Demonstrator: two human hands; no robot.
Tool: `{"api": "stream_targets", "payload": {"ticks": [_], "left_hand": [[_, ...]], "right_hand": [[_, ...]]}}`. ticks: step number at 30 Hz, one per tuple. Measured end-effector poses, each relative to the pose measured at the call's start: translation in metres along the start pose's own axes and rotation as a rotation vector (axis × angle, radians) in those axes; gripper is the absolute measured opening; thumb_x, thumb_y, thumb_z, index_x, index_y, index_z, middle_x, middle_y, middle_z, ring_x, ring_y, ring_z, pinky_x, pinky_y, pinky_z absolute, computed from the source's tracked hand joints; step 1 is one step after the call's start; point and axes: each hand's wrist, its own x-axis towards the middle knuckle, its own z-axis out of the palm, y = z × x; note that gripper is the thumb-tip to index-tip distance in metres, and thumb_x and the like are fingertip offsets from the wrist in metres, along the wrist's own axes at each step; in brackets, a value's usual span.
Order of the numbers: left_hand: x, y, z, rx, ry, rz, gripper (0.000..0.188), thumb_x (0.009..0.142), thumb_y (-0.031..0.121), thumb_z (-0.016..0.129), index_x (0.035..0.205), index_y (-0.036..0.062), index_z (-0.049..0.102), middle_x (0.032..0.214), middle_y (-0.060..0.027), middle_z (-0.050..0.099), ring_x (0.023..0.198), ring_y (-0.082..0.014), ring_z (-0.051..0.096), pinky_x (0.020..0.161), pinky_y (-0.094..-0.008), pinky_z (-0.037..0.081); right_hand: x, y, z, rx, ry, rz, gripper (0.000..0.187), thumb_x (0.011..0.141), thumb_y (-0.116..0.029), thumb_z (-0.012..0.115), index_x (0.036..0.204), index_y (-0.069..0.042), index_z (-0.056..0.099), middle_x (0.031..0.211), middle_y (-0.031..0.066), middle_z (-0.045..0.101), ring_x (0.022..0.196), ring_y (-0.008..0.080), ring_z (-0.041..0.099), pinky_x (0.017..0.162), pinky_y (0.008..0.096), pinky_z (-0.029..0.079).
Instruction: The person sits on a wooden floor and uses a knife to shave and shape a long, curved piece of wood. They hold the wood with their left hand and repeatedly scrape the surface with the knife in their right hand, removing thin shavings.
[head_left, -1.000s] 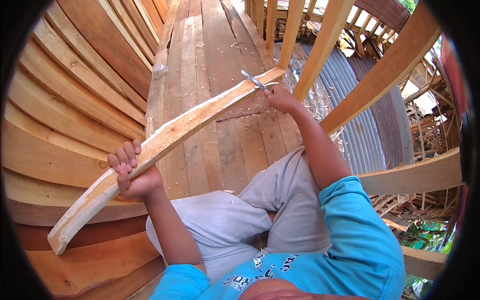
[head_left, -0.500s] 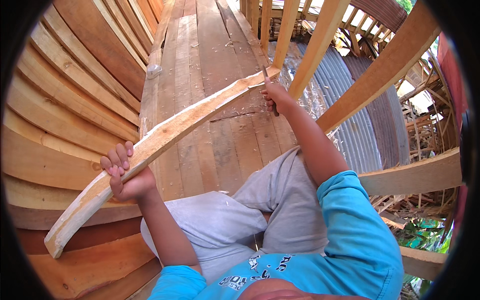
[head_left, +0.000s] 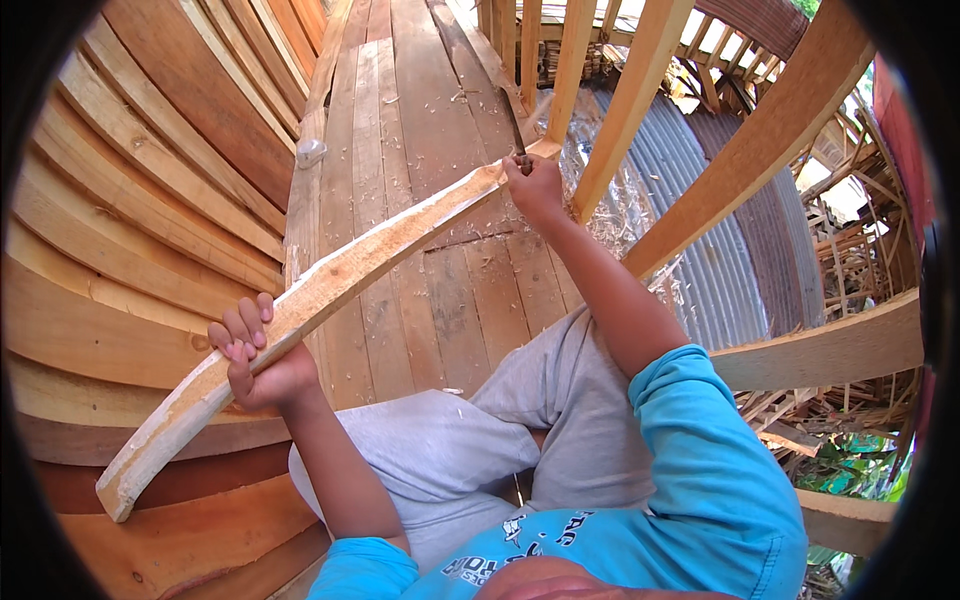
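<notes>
Plank (head_left: 330, 285) spans both hands, left hand (head_left: 255, 360) clamped round its near end, right hand (head_left: 535, 185) closed on a blade (head_left: 513, 120) at the far end; best shave with short, shallow strokes, left grip firm.

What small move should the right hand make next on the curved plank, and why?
Probably draw the blade along the far end of the curved plank: the right hand holds it there, while the left hand steadies the plank.
</notes>
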Motion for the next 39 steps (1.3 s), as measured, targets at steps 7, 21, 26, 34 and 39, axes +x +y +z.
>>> {"api": "stream_targets", "payload": {"ticks": [7,21,26,34,39], "left_hand": [[0.000,0.003,-0.004,-0.022,-0.016,-0.009,0.024,0.072,0.011,0.059,0.074,0.0200,0.036,0.065,0.0070,0.032,0.066,-0.0077,0.038,0.078,-0.0293,0.035],[0.001,0.001,-0.006,-0.031,-0.033,-0.004,0.025,0.073,0.011,0.058,0.073,0.0197,0.035,0.066,0.0061,0.032,0.067,-0.0083,0.038,0.079,-0.0300,0.035],[0.001,0.002,-0.008,-0.041,-0.043,-0.006,0.026,0.073,0.011,0.058,0.072,0.0194,0.033,0.065,0.0053,0.030,0.066,-0.0090,0.037,0.079,-0.0304,0.036],[-0.002,0.002,-0.004,0.069,0.113,0.044,0.018,0.074,0.012,0.055,0.077,0.0191,0.038,0.066,0.0040,0.031,0.065,-0.0104,0.037,0.077,-0.0318,0.037],[-0.004,-0.001,0.003,0.028,0.158,0.055,0.018,0.075,0.009,0.055,0.073,0.0177,0.040,0.065,0.0029,0.036,0.067,-0.0123,0.041,0.079,-0.0342,0.040]], "right_hand": [[0.022,-0.047,-0.061,0.557,-0.818,0.263,0.021,0.094,-0.025,0.070,0.085,-0.007,0.064,0.059,-0.0044,0.048,0.048,0.0032,0.040,0.042,0.0240,0.028],[0.017,-0.030,-0.041,0.272,0.315,0.118,0.027,0.094,-0.024,0.065,0.100,0.002,0.063,0.079,0.0070,0.064,0.069,0.0157,0.061,0.064,0.0311,0.049],[0.003,-0.019,-0.029,0.121,-0.016,0.065,0.037,0.096,-0.025,0.061,0.118,0.004,0.059,0.097,0.0148,0.070,0.090,0.0230,0.067,0.082,0.0353,0.051],[-0.055,-0.037,-0.034,-0.249,-0.642,0.319,0.050,0.101,-0.040,0.048,0.081,0.004,0.062,0.067,0.0130,0.060,0.069,0.0229,0.062,0.066,0.0393,0.047],[-0.080,-0.060,-0.022,-0.390,-0.484,0.247,0.069,0.104,-0.046,0.027,0.091,0.008,0.068,0.083,0.0310,0.067,0.089,0.0428,0.067,0.083,0.0495,0.049]]}}
